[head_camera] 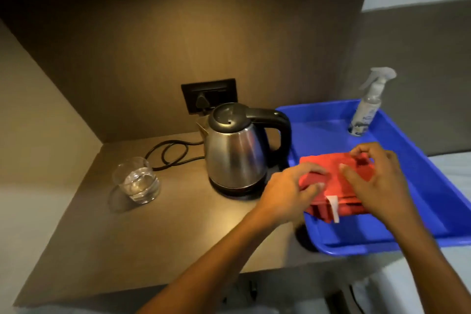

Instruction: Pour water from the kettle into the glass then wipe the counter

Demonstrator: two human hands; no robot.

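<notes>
We are looking at a folded red cloth [339, 186] lying in the blue tray [420, 186], near the tray's left wall, with both of our hands resting on it. Our left hand [285, 194] is gripping the cloth's left edge, its fingers [312, 172] curling over the top and the thumb pressing the near side. Our right hand [379, 181] is lying across the right half with spread fingers, the fingertips pinching a fold at the far edge. Much of the cloth is being covered by the hands, so we cannot make out how many layers it has. A white tag [410, 205] is hanging from its near edge; any print on it is too small to read.

The steel kettle [237, 150] is standing upright on its black base on the counter [153, 232], lid closed, just left of the tray, with its handle facing the tray. Its cord [168, 153] is looping behind it toward a dark wall socket [209, 94]. The glass [139, 180] is sitting well to the left of the kettle, holding some clear water.

At the tray's far corner a clear spray bottle [364, 112] is standing upright; its label is showing blue print that we cannot read. The tray's right side is running out of view.
</notes>
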